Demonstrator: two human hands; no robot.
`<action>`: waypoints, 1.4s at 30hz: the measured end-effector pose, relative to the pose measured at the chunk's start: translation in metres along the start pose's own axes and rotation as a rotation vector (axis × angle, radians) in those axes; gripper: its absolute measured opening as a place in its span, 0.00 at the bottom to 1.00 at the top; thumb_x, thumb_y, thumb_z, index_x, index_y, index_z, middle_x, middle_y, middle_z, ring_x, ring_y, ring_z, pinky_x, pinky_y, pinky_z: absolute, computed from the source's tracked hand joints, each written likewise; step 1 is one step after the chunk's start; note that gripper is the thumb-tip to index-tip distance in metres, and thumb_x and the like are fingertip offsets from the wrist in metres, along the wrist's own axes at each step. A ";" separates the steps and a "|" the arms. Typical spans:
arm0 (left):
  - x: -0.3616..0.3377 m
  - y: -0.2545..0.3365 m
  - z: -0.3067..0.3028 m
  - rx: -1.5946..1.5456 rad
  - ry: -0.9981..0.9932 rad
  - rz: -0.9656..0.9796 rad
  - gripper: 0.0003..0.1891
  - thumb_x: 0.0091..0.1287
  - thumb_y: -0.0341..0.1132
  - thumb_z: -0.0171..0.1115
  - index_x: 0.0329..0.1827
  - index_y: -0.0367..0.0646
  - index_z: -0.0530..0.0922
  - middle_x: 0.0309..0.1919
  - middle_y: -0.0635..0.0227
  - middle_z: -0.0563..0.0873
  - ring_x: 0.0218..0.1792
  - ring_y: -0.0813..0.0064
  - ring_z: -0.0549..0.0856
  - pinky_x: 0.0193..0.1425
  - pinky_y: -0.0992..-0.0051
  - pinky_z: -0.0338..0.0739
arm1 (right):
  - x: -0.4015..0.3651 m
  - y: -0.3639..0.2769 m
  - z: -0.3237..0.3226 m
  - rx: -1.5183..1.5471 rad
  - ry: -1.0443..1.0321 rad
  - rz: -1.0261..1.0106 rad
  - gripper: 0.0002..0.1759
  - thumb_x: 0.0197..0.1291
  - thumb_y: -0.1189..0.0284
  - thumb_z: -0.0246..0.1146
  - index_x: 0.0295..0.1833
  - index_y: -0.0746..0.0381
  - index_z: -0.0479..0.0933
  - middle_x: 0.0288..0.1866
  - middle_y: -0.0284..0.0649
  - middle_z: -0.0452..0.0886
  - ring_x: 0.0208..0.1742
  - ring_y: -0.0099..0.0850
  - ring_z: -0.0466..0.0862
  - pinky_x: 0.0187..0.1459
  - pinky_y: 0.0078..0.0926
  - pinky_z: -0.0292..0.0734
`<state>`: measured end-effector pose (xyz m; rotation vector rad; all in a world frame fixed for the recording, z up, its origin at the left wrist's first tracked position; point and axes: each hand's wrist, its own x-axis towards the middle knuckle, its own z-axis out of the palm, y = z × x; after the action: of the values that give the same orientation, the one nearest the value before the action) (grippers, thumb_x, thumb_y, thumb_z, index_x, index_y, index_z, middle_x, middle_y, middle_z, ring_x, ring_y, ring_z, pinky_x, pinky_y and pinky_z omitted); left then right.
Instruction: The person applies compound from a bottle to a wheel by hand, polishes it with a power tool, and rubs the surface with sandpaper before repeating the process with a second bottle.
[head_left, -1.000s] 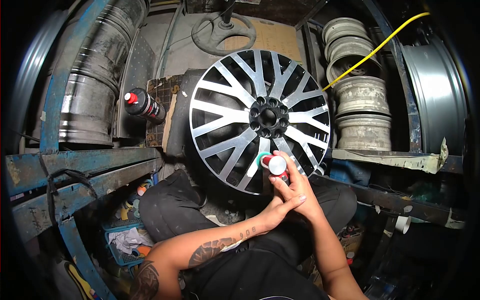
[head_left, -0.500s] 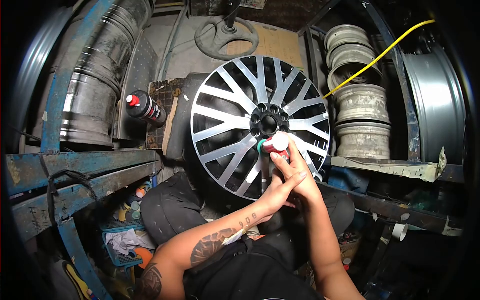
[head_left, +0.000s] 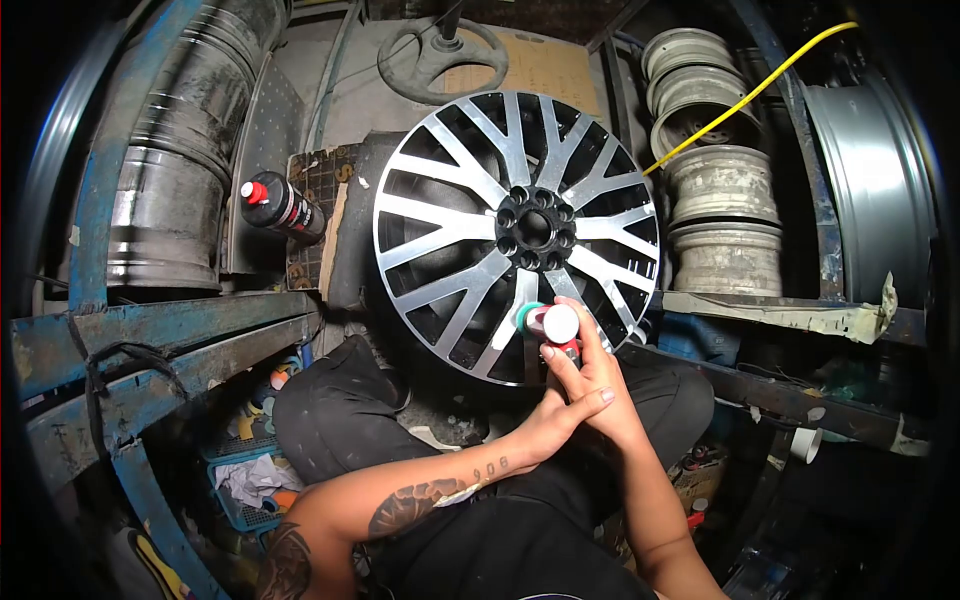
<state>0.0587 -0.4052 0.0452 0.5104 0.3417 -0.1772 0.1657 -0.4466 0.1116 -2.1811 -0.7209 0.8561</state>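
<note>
A black wheel rim with bright machined spokes (head_left: 445,235) lies face up before me. My right hand (head_left: 600,390) is wrapped round a small red polisher with a white cap (head_left: 561,323). The polisher's green pad (head_left: 526,318) touches a lower spoke, below the hub. My left hand (head_left: 558,420) is closed below and beside the right one, its thumb lying across the right hand. What its other fingers hold is hidden, though they are at the polisher's lower end.
A black bottle with a red cap (head_left: 285,208) stands left of the rim. Stacked dusty rims (head_left: 722,185) are at the right, crossed by a yellow hose (head_left: 755,92). Blue metal frames (head_left: 180,345) flank both sides. A steering wheel (head_left: 492,50) lies beyond.
Both hands and the polisher have moved down, away from the hub and toward the rim's near edge. The whole view has shifted slightly.
</note>
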 end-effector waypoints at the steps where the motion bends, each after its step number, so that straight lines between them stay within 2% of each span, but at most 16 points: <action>1: 0.001 -0.003 0.000 0.007 0.014 0.011 0.62 0.73 0.59 0.68 0.89 0.40 0.31 0.86 0.50 0.49 0.88 0.57 0.50 0.88 0.61 0.53 | 0.002 0.005 0.001 0.000 -0.011 -0.041 0.37 0.75 0.59 0.67 0.84 0.50 0.62 0.58 0.53 0.89 0.52 0.51 0.92 0.55 0.40 0.83; 2: 0.002 -0.006 -0.001 0.013 0.028 0.021 0.61 0.73 0.59 0.68 0.89 0.39 0.31 0.85 0.50 0.50 0.88 0.57 0.50 0.88 0.62 0.53 | 0.003 0.008 0.002 0.000 -0.023 -0.082 0.37 0.74 0.59 0.67 0.84 0.50 0.62 0.58 0.53 0.89 0.51 0.51 0.92 0.54 0.40 0.83; 3: 0.001 -0.006 -0.001 0.017 0.036 0.021 0.61 0.73 0.59 0.68 0.89 0.39 0.31 0.85 0.50 0.50 0.88 0.57 0.50 0.88 0.61 0.54 | 0.004 0.004 -0.001 0.015 -0.084 -0.007 0.38 0.74 0.60 0.67 0.84 0.50 0.62 0.54 0.53 0.90 0.49 0.49 0.92 0.52 0.40 0.83; 6: 0.002 -0.003 -0.002 0.039 0.031 0.056 0.62 0.73 0.60 0.68 0.89 0.39 0.30 0.85 0.49 0.49 0.88 0.56 0.50 0.88 0.61 0.53 | 0.008 0.007 0.004 -0.065 0.009 -0.126 0.38 0.74 0.61 0.67 0.84 0.49 0.61 0.48 0.52 0.90 0.46 0.49 0.93 0.49 0.38 0.83; 8: 0.002 -0.003 -0.001 0.044 0.074 0.097 0.61 0.74 0.58 0.67 0.89 0.38 0.30 0.84 0.50 0.52 0.86 0.58 0.54 0.86 0.61 0.58 | 0.009 -0.001 0.003 -0.025 -0.069 -0.042 0.38 0.74 0.61 0.67 0.84 0.49 0.61 0.46 0.52 0.90 0.45 0.51 0.93 0.48 0.38 0.83; 10: -0.002 -0.014 0.002 0.040 0.167 0.136 0.57 0.76 0.55 0.66 0.88 0.36 0.33 0.80 0.50 0.60 0.81 0.62 0.65 0.81 0.63 0.67 | 0.008 -0.005 0.003 -0.007 -0.128 -0.012 0.37 0.74 0.61 0.67 0.84 0.49 0.62 0.45 0.52 0.90 0.44 0.53 0.93 0.48 0.39 0.83; 12: -0.004 -0.019 0.001 0.001 0.132 0.115 0.58 0.75 0.55 0.66 0.88 0.35 0.33 0.81 0.50 0.59 0.82 0.62 0.65 0.82 0.63 0.66 | 0.007 -0.006 0.002 -0.013 -0.174 -0.046 0.37 0.74 0.62 0.67 0.84 0.48 0.62 0.45 0.53 0.90 0.43 0.54 0.92 0.47 0.39 0.83; 17: 0.001 -0.014 -0.002 -0.020 0.112 0.121 0.59 0.74 0.58 0.67 0.89 0.36 0.34 0.82 0.51 0.58 0.83 0.60 0.62 0.83 0.62 0.65 | 0.010 -0.014 0.004 -0.071 -0.101 -0.006 0.37 0.74 0.63 0.68 0.84 0.49 0.62 0.47 0.53 0.90 0.45 0.55 0.92 0.49 0.40 0.83; 20: -0.002 -0.019 0.001 -0.019 0.110 0.166 0.58 0.74 0.58 0.66 0.89 0.36 0.36 0.82 0.51 0.58 0.84 0.59 0.60 0.85 0.62 0.61 | 0.008 -0.005 0.005 -0.052 -0.119 -0.103 0.37 0.74 0.63 0.67 0.83 0.47 0.62 0.47 0.53 0.90 0.45 0.55 0.92 0.49 0.41 0.83; 24: -0.005 0.001 0.008 -0.016 0.114 0.203 0.59 0.74 0.58 0.67 0.89 0.35 0.35 0.83 0.51 0.54 0.86 0.59 0.56 0.86 0.61 0.59 | 0.007 -0.014 0.004 -0.083 -0.088 -0.033 0.36 0.74 0.64 0.68 0.83 0.47 0.63 0.42 0.52 0.89 0.42 0.53 0.92 0.46 0.40 0.83; 28: -0.004 -0.012 0.008 0.004 0.145 0.248 0.59 0.74 0.58 0.67 0.89 0.34 0.35 0.82 0.50 0.56 0.85 0.59 0.58 0.86 0.61 0.59 | 0.006 -0.012 0.003 -0.072 -0.141 -0.042 0.36 0.74 0.64 0.67 0.83 0.47 0.63 0.40 0.52 0.89 0.41 0.52 0.92 0.46 0.40 0.83; 31: -0.002 -0.010 0.001 -0.076 0.047 0.136 0.60 0.74 0.58 0.68 0.89 0.38 0.32 0.84 0.49 0.51 0.87 0.56 0.53 0.87 0.60 0.55 | 0.007 -0.016 0.004 -0.077 -0.091 0.000 0.35 0.74 0.64 0.67 0.82 0.48 0.64 0.41 0.51 0.89 0.41 0.52 0.92 0.46 0.39 0.83; 33: -0.001 -0.007 0.004 -0.066 0.057 0.165 0.61 0.73 0.58 0.68 0.89 0.38 0.31 0.85 0.49 0.50 0.87 0.56 0.52 0.88 0.60 0.54 | 0.009 -0.022 0.005 -0.085 -0.071 0.036 0.35 0.74 0.63 0.68 0.82 0.48 0.64 0.41 0.51 0.89 0.42 0.51 0.92 0.46 0.39 0.83; 36: -0.003 -0.004 0.004 -0.004 0.089 0.222 0.61 0.73 0.60 0.67 0.89 0.36 0.32 0.85 0.49 0.50 0.88 0.56 0.51 0.88 0.60 0.53 | 0.009 -0.009 0.008 -0.083 -0.093 -0.138 0.36 0.73 0.63 0.68 0.83 0.49 0.64 0.42 0.53 0.89 0.41 0.50 0.92 0.47 0.40 0.83; 40: -0.002 -0.003 0.008 0.036 0.105 0.258 0.60 0.74 0.63 0.64 0.89 0.34 0.35 0.86 0.48 0.49 0.88 0.57 0.50 0.88 0.59 0.51 | 0.009 -0.021 0.003 -0.136 -0.074 0.037 0.36 0.74 0.62 0.67 0.83 0.51 0.64 0.44 0.53 0.90 0.42 0.49 0.93 0.46 0.39 0.84; 42: 0.000 -0.005 0.006 0.057 0.128 0.284 0.60 0.74 0.63 0.64 0.89 0.34 0.35 0.86 0.48 0.49 0.88 0.57 0.51 0.89 0.59 0.51 | 0.009 -0.013 0.006 -0.110 -0.068 -0.049 0.35 0.74 0.62 0.67 0.83 0.49 0.64 0.44 0.52 0.90 0.40 0.47 0.93 0.44 0.39 0.84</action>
<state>0.0590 -0.4124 0.0479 0.6220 0.3861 0.1217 0.1639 -0.4297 0.1144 -2.2299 -0.8706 0.8882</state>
